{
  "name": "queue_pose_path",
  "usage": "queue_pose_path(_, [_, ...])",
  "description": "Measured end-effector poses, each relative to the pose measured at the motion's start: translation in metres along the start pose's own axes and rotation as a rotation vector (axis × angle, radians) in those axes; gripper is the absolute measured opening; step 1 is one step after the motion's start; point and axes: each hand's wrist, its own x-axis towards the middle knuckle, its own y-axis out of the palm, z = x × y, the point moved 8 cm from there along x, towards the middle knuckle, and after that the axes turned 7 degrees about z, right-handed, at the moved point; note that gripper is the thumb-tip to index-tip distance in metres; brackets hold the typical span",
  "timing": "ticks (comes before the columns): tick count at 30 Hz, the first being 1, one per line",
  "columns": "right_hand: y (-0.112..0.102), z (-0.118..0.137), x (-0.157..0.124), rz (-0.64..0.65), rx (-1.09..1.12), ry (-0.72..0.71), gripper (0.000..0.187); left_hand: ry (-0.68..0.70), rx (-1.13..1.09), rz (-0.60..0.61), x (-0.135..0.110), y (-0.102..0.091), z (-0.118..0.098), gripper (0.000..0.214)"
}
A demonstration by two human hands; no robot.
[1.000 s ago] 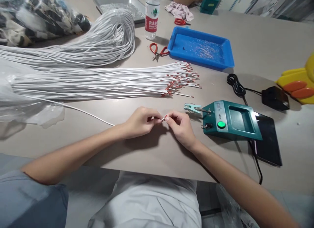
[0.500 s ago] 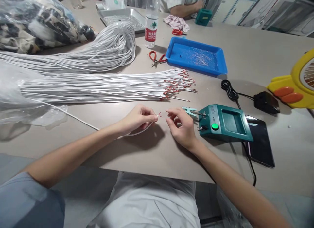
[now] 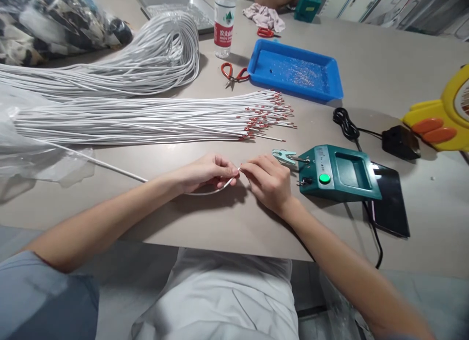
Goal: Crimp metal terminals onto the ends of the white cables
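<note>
My left hand (image 3: 207, 174) pinches a white cable (image 3: 117, 169) close to its end, with the cable looping below the fingers and running off to the left. At the cable's tip, the fingers of my right hand (image 3: 269, 181) are closed together and hide the thin wire ends. Just right of that hand stands a green box (image 3: 344, 166) with a lit green button and a light teal clip (image 3: 284, 157) on its side. Beyond both hands lies a bundle of white cables (image 3: 146, 117) with red wire tips.
A coiled cable hank (image 3: 161, 61) and a plastic bag (image 3: 66, 22) lie at the back left. Farther back are red-handled snippers (image 3: 234, 76), a blue tray (image 3: 293, 71) with small scraps, and a water bottle (image 3: 224, 25). A phone (image 3: 392, 203) and black adapter (image 3: 400, 142) sit right.
My right hand has moved left to the cable's end and closed its fingers on it; before, they were apart. The red wire ends are now covered. The view has tilted slightly down.
</note>
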Motion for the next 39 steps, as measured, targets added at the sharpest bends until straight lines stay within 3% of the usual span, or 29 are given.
queue_pose_path(3, [-0.003,-0.005,0.0,-0.096,0.126,0.119,0.014,0.072,0.244,-0.034,-0.001,0.006,-0.008,0.031])
queue_pose_path(6, [0.008,-0.023,-0.005,-0.133,0.531,0.423,0.013,0.314,0.648,-0.216,-0.009,0.002,-0.025,0.028])
queue_pose_path(8, [0.03,-0.029,-0.012,-0.048,0.938,0.637,0.017,0.531,0.986,-0.34,-0.021,0.003,-0.035,0.023])
queue_pose_path(10, [0.051,-0.02,-0.017,0.101,1.324,0.781,0.023,0.693,1.265,-0.38,-0.029,0.007,-0.038,0.021])
queue_pose_path(13, [0.057,-0.005,-0.022,0.273,1.568,0.878,0.027,0.778,1.362,-0.457,-0.034,0.005,-0.042,0.019])
queue_pose_path(14, [0.05,-0.006,-0.023,0.27,1.508,0.877,0.025,0.763,1.286,-0.514,-0.035,0.0,-0.045,0.018])
queue_pose_path(16, [0.016,-0.017,-0.019,0.155,1.133,0.793,0.022,0.641,1.007,-0.539,-0.028,-0.01,-0.044,0.018])
queue_pose_path(19, [-0.06,-0.02,-0.008,-0.076,0.187,0.556,0.02,0.37,0.553,-0.3,-0.002,-0.007,-0.02,0.023])
queue_pose_path(21, [-0.084,-0.019,-0.005,-0.045,-0.305,0.473,0.023,0.281,0.373,-0.177,0.008,-0.001,-0.008,0.021])
queue_pose_path(23, [-0.081,-0.031,-0.004,0.131,-0.532,0.436,0.03,0.255,0.27,-0.148,0.011,-0.001,-0.003,0.018])
queue_pose_path(27, [-0.06,-0.061,-0.012,0.415,-0.63,0.437,0.02,0.218,0.152,-0.176,0.011,-0.007,0.0,0.028])
queue_pose_path(33, [-0.06,-0.08,-0.012,0.509,-0.639,0.519,0.025,0.26,0.105,-0.251,0.006,-0.012,-0.007,0.033])
queue_pose_path(39, [-0.06,-0.1,-0.01,0.647,-0.421,0.576,0.026,0.315,0.191,-0.274,0.004,-0.016,-0.01,0.029])
